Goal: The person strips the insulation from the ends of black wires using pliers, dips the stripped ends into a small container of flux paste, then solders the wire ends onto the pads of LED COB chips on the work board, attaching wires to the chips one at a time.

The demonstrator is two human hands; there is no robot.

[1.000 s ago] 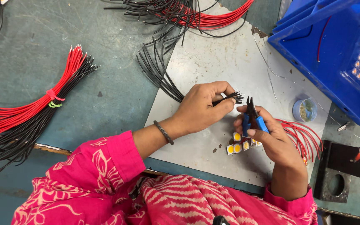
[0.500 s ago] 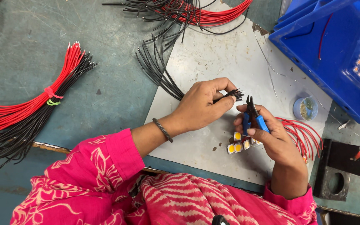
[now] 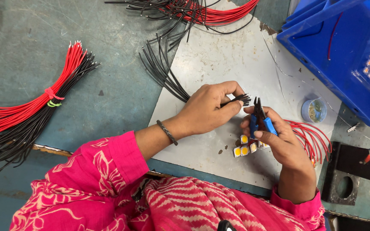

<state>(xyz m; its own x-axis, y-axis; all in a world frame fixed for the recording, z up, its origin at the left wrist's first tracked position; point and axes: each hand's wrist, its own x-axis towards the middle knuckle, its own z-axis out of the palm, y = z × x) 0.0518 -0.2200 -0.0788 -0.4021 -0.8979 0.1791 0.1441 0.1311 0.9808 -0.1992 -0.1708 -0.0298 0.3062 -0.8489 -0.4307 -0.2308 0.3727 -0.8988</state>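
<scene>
My left hand (image 3: 208, 109) pinches a bunch of thin black wires (image 3: 168, 79), their stripped ends sticking out past my fingertips. My right hand (image 3: 279, 139) grips small blue-handled pliers (image 3: 260, 116), jaws pointing up just right of the wire ends. Beneath my right hand lie several small square yellow chips (image 3: 244, 147) on a grey board (image 3: 219, 55). A bundle of red wires (image 3: 309, 139) curves out from behind my right hand.
A tied bundle of red and black wires (image 3: 31, 115) lies on the green table at left. More wires (image 3: 198, 13) are piled at the top. A blue crate (image 3: 343, 47) stands top right, a small round tin (image 3: 314, 110) beside it, a black metal fixture (image 3: 343, 175) lower right.
Both hands stay almost still; the left hand's fingers shift slightly on the black wires while the pliers remain beside the wire ends.
</scene>
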